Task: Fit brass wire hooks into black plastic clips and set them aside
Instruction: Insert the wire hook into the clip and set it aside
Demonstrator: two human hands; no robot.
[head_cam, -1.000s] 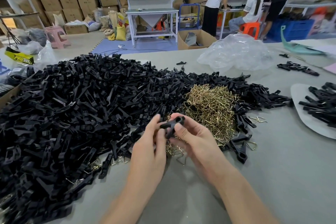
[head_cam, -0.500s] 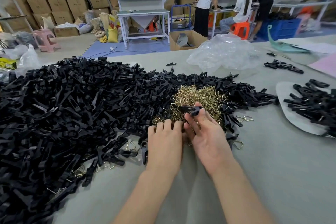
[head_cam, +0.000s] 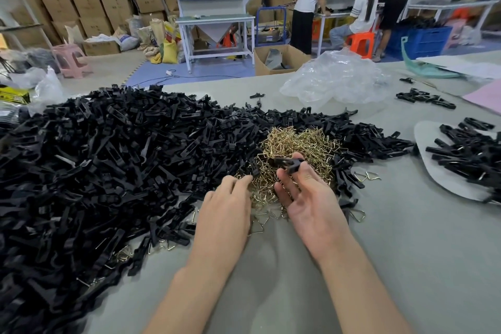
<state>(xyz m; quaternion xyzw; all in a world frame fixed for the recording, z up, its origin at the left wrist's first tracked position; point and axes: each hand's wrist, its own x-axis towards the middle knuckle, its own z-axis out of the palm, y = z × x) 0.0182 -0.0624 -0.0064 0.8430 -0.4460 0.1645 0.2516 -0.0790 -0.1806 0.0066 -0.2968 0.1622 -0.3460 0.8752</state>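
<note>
My left hand [head_cam: 225, 203] lies palm down, fingertips in the near edge of the hook pile [head_cam: 301, 144]; I cannot tell whether they pinch a hook. My right hand [head_cam: 306, 198] pinches one clip [head_cam: 288, 163] over that pile. Clip heap [head_cam: 108, 165] spreads to the left, bag [head_cam: 333, 81] beyond.

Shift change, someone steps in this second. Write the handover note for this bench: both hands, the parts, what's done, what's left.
Left hand: fingertips down in the brass hooks; I cannot tell whether one is pinched.
Right hand: pinches one black clip above the hook pile; no hook visibly fitted.
Loose clips: large heap to the left and around the hooks.
Done: a set-aside batch, some showing metal wire, lies on the grey sheet at right.
Left: fit a hook into the held clip, add it to the batch, then work through the heap.
</note>
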